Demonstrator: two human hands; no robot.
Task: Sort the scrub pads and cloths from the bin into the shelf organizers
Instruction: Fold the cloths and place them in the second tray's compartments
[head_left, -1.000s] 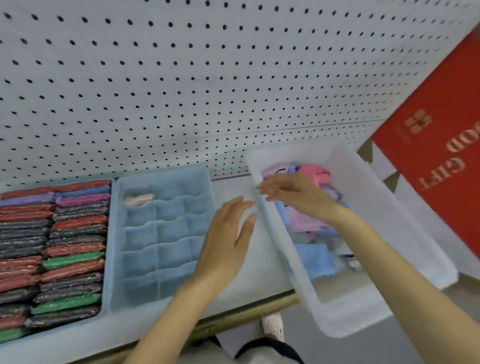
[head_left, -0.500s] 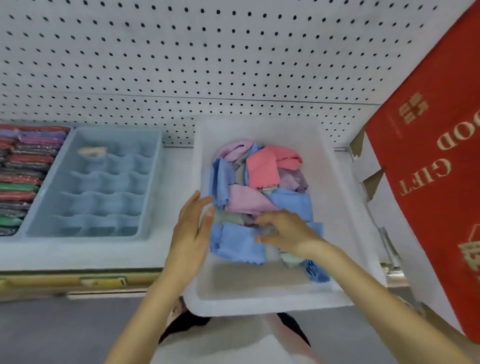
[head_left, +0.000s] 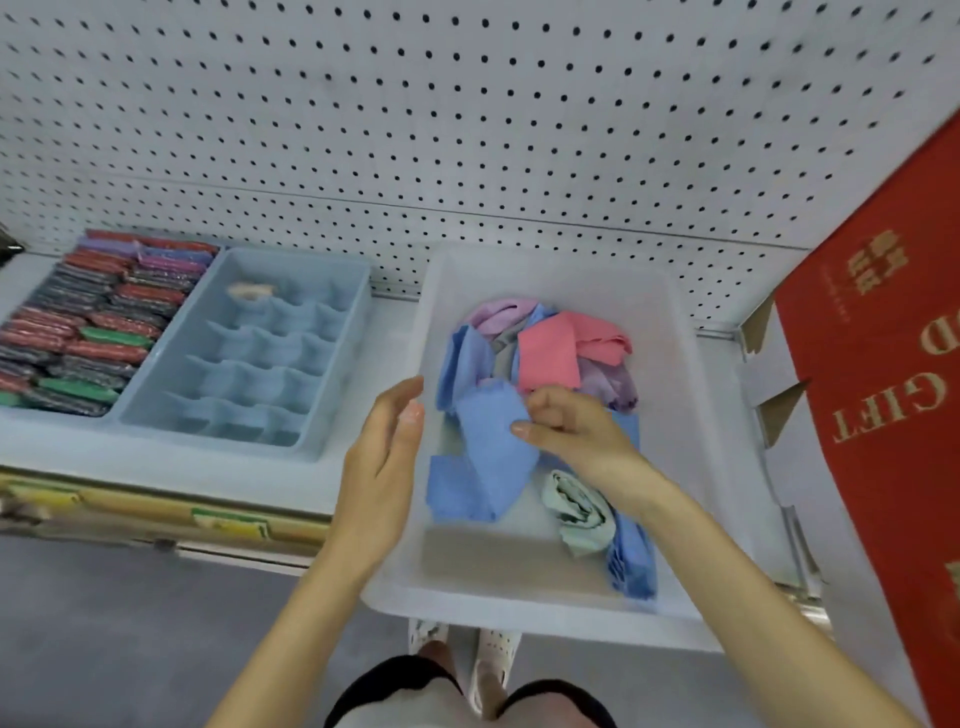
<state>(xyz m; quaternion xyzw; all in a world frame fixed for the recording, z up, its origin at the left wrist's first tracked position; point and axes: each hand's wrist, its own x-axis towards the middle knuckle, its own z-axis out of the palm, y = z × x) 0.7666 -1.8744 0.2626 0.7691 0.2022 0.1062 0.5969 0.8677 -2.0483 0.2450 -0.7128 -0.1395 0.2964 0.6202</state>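
Found on shelf (head_left: 208, 473), at right: clear bin (head_left: 519, 566), front end overhanging shelf edge. Inside bin: loose heap of cloths, none yet lifted clear of it.

Pinches blue cloth (head_left: 488, 457) at its upper edge with right hand (head_left: 571, 431), thumb and curled fingers closed on the fabric. Blue cloth hangs partly unfolded toward bin's front, lower part draped over another blue piece.

Holds left hand (head_left: 384, 457) open, fingers straight and together, flat against outside of bin's left wall, fingertips at the rim. Grips nothing with it.

Behind blue cloth, toward bin's back: pink cloth (head_left: 550, 358), folded, uppermost on heap. Beyond that, at back: lilac cloth (head_left: 498, 314). Around these: further blue and mauve pieces, edges tangled, count not determinable.

Just beside right wrist, on bin floor: pale green cloth (head_left: 576, 512), rolled, with a folded blue piece against it on its right side.

Left of bin, parted from it by a strip of shelf: organizer (head_left: 270, 358), light blue, divided into cells. In back-left cell: one beige item (head_left: 249, 291), too blurred to identify.

Left of organizer, just beside it: scrub pads (head_left: 88, 332), red, green, purple and dark, packed on edge in rows.

Behind everything: white pegboard (head_left: 467, 130). At far right, near bin: red box (head_left: 893, 364) with gold lettering. Along shelf front: price strip (head_left: 156, 514) with yellow and green labels.
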